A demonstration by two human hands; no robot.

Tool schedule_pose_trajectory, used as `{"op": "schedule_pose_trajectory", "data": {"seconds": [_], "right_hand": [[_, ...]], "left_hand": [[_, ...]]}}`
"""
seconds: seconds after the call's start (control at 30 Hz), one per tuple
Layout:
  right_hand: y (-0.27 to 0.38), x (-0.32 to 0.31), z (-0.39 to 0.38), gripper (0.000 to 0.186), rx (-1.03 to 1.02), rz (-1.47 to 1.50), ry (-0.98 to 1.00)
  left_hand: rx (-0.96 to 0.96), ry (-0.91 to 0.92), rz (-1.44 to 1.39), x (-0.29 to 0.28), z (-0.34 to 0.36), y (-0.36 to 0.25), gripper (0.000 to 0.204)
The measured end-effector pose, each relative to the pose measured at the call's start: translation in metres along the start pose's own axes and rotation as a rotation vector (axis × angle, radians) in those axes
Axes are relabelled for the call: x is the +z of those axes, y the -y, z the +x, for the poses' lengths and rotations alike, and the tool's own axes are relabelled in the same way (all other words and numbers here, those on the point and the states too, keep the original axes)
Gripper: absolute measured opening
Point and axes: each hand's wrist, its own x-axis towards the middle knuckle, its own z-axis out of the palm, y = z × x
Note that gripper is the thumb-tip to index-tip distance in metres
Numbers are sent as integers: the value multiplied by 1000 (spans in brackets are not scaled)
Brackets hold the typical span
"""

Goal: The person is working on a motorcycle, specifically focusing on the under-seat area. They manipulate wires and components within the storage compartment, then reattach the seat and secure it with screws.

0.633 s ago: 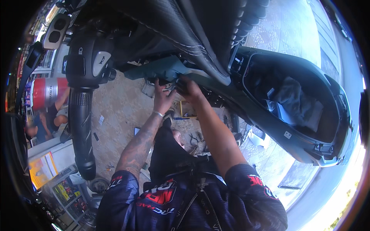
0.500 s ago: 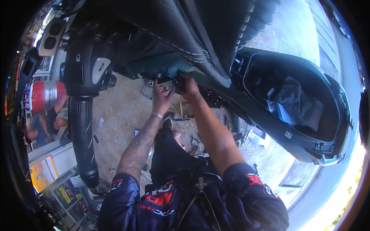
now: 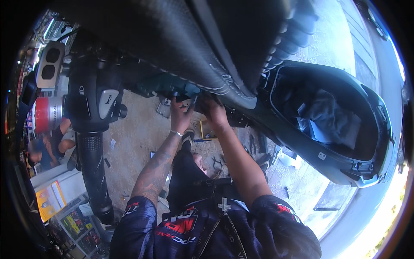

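on the far side, the panel [image 3: 168, 83] is dark green, and the textured cover [image 3: 194, 52] black with white stitching. at left, the handlebar grip [image 3: 93, 168] is black, the button [image 3: 106, 103] pale grey, the canister [image 3: 45, 114] red and silver, the sheet [image 3: 51, 200] orange-yellow. at right, the cloth [image 3: 330, 112] is blue-grey. near, the shirt [image 3: 276, 228] is navy with red and white lettering, the cross [image 3: 224, 205] silver.
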Motion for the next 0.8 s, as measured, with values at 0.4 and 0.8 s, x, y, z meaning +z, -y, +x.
{"op": "schedule_pose_trajectory", "data": {"seconds": [0.4,0.8], "right_hand": [[163,-50,-171,54,-886,-2049,-488],[262,-86,-226,69,-251,-2618,-683]], "left_hand": [[-3,-68,112,1,4,-4,86],[35,-68,211,0,19,9,84]]}}
